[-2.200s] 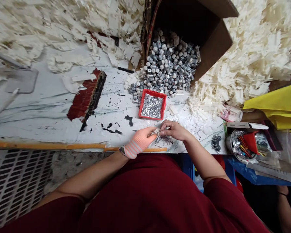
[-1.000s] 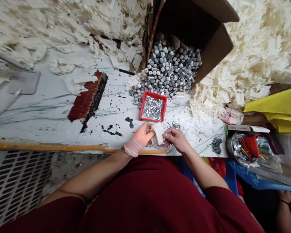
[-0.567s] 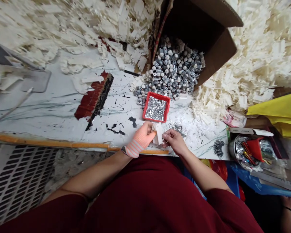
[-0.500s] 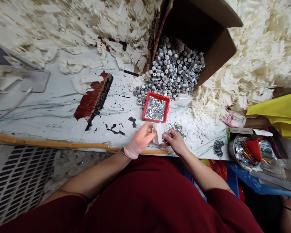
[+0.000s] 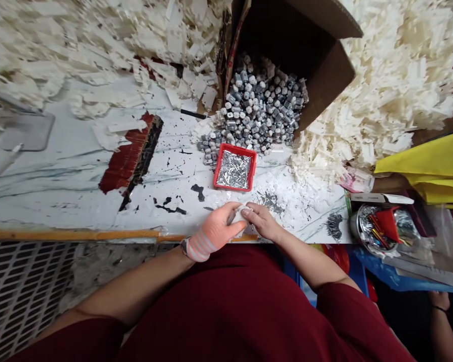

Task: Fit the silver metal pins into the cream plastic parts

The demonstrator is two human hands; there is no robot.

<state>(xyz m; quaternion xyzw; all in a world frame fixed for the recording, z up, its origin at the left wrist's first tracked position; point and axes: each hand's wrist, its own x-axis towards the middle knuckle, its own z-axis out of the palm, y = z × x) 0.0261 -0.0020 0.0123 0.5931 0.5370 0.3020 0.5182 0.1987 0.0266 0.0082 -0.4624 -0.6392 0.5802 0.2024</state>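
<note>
One gloved hand (image 5: pixel 214 229), one bare hand (image 5: pixel 261 221), one red tray (image 5: pixel 234 149), one cardboard box (image 5: pixel 326 75).

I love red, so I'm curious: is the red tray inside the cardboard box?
No, the red tray sits on the white tabletop, outside the cardboard box.

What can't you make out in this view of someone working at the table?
All in the head view:
- The white piece between the left hand and right hand: fingers cover most of it.
- The cardboard box: shadow hides its inside.
- The round tin: its contents are too small to identify.
- The other person's hand: the picture's edge cuts off the rest of that person.
</note>
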